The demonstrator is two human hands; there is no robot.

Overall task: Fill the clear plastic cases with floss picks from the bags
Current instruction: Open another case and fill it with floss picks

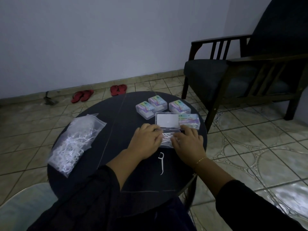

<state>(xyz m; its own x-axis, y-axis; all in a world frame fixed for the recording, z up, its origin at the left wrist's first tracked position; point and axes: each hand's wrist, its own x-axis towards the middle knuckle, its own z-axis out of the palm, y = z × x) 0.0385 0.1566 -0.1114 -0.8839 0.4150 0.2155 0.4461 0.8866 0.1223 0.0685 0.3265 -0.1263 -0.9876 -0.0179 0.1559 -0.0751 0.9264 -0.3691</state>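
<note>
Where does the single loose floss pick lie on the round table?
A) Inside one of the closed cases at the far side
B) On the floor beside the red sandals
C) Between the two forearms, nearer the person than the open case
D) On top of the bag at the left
C: the loose floss pick lies alone on the dark table, between the forearms and nearer the person than the open case that both hands work at.

No text legible anywhere. Four closed clear cases on the far right of the table carry iridescent printed labels: far-left case, far-middle case, far-right case, nearer right case. Each shows dark marks near the top edge, too small and blurred to read.
</note>
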